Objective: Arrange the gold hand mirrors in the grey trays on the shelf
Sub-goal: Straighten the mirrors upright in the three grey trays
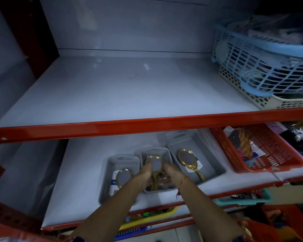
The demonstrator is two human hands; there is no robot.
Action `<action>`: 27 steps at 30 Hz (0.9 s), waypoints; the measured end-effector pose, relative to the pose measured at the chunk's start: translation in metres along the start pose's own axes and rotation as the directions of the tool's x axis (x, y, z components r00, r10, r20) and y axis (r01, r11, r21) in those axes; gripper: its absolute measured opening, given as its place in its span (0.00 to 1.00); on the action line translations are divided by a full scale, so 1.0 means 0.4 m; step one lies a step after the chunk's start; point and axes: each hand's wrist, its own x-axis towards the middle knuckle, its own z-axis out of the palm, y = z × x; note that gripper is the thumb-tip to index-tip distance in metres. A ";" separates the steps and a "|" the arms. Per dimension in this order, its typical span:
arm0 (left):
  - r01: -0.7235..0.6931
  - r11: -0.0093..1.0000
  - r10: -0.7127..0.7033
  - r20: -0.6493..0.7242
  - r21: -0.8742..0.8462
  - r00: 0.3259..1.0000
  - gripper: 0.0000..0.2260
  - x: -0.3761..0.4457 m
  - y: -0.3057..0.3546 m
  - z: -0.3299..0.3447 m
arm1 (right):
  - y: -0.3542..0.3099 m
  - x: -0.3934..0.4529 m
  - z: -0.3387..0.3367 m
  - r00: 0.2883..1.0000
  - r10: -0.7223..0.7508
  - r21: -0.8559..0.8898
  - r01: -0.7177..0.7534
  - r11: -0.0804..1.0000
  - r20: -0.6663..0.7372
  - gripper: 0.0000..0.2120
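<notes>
Both bare forearms reach forward and down under the red-edged upper shelf [147, 124] to the lower shelf [87, 165], where the left hand [146, 169] and right hand [171, 172] meet over the middle grey tray [166, 151]. Each grip is pressed to a side of the gold hand mirror [156, 164], left fingers along its oval rim, right fingers near the handle; a red thread circles the right wrist. The mirror sits low in the tray, glass up, long axis running front to back, head toward the shelf's rear. The left grey tray [110, 173] holds a second mirror [123, 177], head rearward, its handle hidden by the left arm. The right grey tray [212, 165] holds a third mirror [187, 160], handle angled toward the front right. A red basket [276, 152] stands just beside it.
</notes>
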 end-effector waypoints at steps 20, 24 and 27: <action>0.109 0.989 -0.107 -0.022 0.101 0.994 0.38 0.032 -0.025 0.040 | 0.018 0.038 -0.042 0.974 0.134 -0.131 -0.111 0.985 0.185 0.23; 0.133 0.983 -0.133 -0.012 0.126 0.991 0.41 0.028 -0.023 0.029 | 0.014 0.037 -0.045 0.969 0.157 -0.172 -0.124 0.977 0.190 0.26; 0.150 0.983 -0.149 -0.009 0.107 0.989 0.40 0.043 -0.028 0.024 | 0.007 0.029 -0.046 0.962 0.165 -0.198 -0.121 0.973 0.219 0.27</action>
